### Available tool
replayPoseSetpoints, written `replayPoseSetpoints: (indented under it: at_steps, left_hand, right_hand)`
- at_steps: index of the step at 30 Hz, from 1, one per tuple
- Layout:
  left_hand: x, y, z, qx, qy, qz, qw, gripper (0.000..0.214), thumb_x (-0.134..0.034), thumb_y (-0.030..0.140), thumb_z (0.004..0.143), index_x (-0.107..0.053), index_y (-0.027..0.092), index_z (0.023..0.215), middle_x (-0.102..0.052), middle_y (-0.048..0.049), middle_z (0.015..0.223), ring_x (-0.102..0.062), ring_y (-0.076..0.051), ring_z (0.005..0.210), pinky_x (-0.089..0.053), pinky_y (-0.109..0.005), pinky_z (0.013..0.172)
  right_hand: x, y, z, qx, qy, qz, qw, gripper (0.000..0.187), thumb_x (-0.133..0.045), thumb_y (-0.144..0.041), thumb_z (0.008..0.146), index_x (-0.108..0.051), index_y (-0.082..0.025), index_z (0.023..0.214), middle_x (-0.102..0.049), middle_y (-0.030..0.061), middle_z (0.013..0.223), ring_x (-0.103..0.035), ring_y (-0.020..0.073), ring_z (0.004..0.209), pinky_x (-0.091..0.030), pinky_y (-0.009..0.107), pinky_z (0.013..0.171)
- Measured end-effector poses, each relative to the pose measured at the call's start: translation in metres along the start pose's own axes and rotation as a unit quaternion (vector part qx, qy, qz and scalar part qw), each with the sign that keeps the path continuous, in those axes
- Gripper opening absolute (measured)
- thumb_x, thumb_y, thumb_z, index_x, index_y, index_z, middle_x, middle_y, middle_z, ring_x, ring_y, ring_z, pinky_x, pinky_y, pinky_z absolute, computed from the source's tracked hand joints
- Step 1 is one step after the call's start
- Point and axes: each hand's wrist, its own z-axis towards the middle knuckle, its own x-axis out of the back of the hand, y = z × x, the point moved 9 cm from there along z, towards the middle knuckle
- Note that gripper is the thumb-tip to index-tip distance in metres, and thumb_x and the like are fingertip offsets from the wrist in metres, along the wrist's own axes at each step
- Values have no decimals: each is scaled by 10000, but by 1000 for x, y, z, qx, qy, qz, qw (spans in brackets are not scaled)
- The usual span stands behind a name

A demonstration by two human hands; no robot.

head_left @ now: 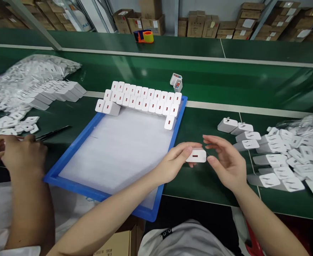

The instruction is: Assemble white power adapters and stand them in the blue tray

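Note:
My left hand [174, 161] pinches a white charger block [197, 155] with a red port facing me, just right of the blue tray [73, 151]. My right hand [227, 161] hovers beside the block with its fingers spread, its fingertips close to the block's right end. Rows of the same white chargers [143, 99] stand along the tray's far edge on a white liner, with one more [170, 122] set below them at the right.
A heap of white chargers [287, 160] lies to my right on the green bench. A co-worker's hands [15, 153] work at the left near bagged chargers [31, 81] and black tweezers [52, 132]. Tape rolls [145, 36] and cardboard boxes stand at the back.

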Motion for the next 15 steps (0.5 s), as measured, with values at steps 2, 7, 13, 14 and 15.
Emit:
replayPoseSetpoints:
  at_steps: [2, 7, 13, 14, 15]
  left_hand:
    - [0, 4, -2, -9, 11, 34, 999, 567, -551, 626, 954, -685, 166, 1258, -659, -118, 1148, -612, -177, 835, -516, -322, 788]
    - [0, 10, -4, -33, 22, 88, 995, 558, -476, 598, 995, -661, 138, 1251, -639, -126, 1132, -595, -155, 745, -518, -312, 708]
    - [2, 9, -5, -58, 31, 161, 985, 485, -413, 511, 1038, -664, 161, 1261, -605, -108, 1117, -588, -137, 706, -530, -299, 684]
    - [2, 9, -5, -61, 35, 171, 983, 476, -408, 502, 1041, -669, 169, 1258, -608, -106, 1113, -593, -138, 708, -530, -294, 676]
    - [2, 10, -5, -64, 39, 178, 981, 468, -408, 495, 1042, -675, 173, 1251, -613, -105, 1106, -596, -138, 709, -527, -288, 666]
  right_hand:
    - [0, 18, 0, -87, -8, 41, 995, 327, -681, -320, 952, -650, -267, 1272, -661, 106, 1254, -682, 231, 1073, -625, 362, 886]
    - [-19, 37, -5, -191, -90, 148, 966, 317, -712, -457, 921, -693, -247, 1158, -715, 74, 1105, -709, 199, 970, -635, 296, 832]
    - [-18, 37, -6, -200, -41, 170, 964, 297, -775, -366, 879, -691, -248, 1138, -727, 62, 1053, -713, 185, 922, -646, 285, 795]
    - [-18, 36, -6, -193, -31, 172, 966, 291, -778, -361, 877, -688, -249, 1130, -725, 60, 1036, -713, 181, 904, -646, 276, 775]
    - [-18, 35, -6, -188, -22, 171, 967, 282, -776, -362, 878, -683, -248, 1118, -723, 58, 1019, -711, 175, 880, -645, 268, 759]
